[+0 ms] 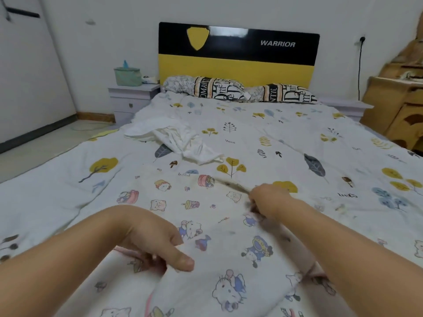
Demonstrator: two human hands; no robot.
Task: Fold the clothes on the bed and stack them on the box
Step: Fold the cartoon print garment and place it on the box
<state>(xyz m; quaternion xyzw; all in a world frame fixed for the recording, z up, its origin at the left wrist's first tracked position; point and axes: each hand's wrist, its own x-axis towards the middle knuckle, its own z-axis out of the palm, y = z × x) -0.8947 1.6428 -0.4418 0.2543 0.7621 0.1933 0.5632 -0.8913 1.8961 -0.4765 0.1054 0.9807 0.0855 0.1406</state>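
Note:
A white garment printed with cartoon cats point(206, 227) lies spread over the near part of the bed point(297, 138). My left hand point(155, 243) pinches a fold of its cloth between thumb and fingers near the front. My right hand point(267, 200) grips the garment's far right edge, lifting it slightly off the cover. A crumpled plain white garment point(180, 140) lies further back, left of the bed's middle. No box is in view.
Two patterned pillows point(219, 88) lie against a black and yellow headboard point(238, 53). A pale nightstand point(130, 99) with a green tissue box stands at the left. Wooden furniture point(398, 99) stands at the right. Bare floor point(34, 145) runs along the left side.

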